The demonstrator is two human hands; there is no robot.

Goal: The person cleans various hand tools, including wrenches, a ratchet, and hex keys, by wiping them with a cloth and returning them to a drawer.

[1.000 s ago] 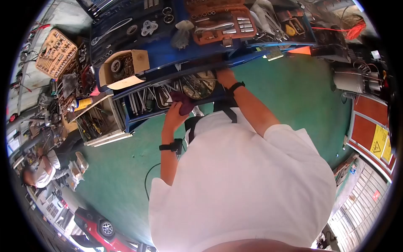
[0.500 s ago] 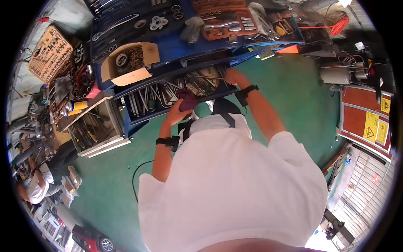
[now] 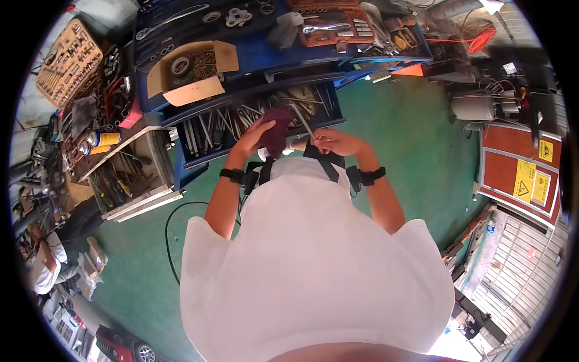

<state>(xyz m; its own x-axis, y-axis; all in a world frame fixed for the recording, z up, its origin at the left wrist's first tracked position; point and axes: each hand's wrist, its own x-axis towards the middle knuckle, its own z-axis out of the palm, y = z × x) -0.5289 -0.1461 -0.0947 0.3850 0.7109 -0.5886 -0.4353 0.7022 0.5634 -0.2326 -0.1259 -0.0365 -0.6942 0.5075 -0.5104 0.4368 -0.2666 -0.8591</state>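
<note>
My left hand (image 3: 249, 139) is closed around a dark maroon cloth (image 3: 277, 127) above the front of an open blue drawer (image 3: 205, 158). In my right hand (image 3: 341, 143) is an L-shaped wrench (image 3: 305, 122), a thin metal bar whose bent upper end is close to the cloth. Whether cloth and bar touch, I cannot tell. Below both hands the drawer holds several long metal tools (image 3: 202, 128) lying side by side, plus a round tray (image 3: 307, 102) of small parts, partly hidden.
On the blue workbench stand a cardboard box (image 3: 193, 93) of screws and an orange socket case (image 3: 338, 27). Left is a shelf (image 3: 142, 202) with tools and spray cans (image 3: 102, 143). A black cable (image 3: 169, 235) crosses the green floor. Another person (image 3: 48, 262) is far left.
My right hand has drawn back from the drawer's right side, bringing the L-shaped wrench near the cloth. My left hand has lifted the cloth slightly.
</note>
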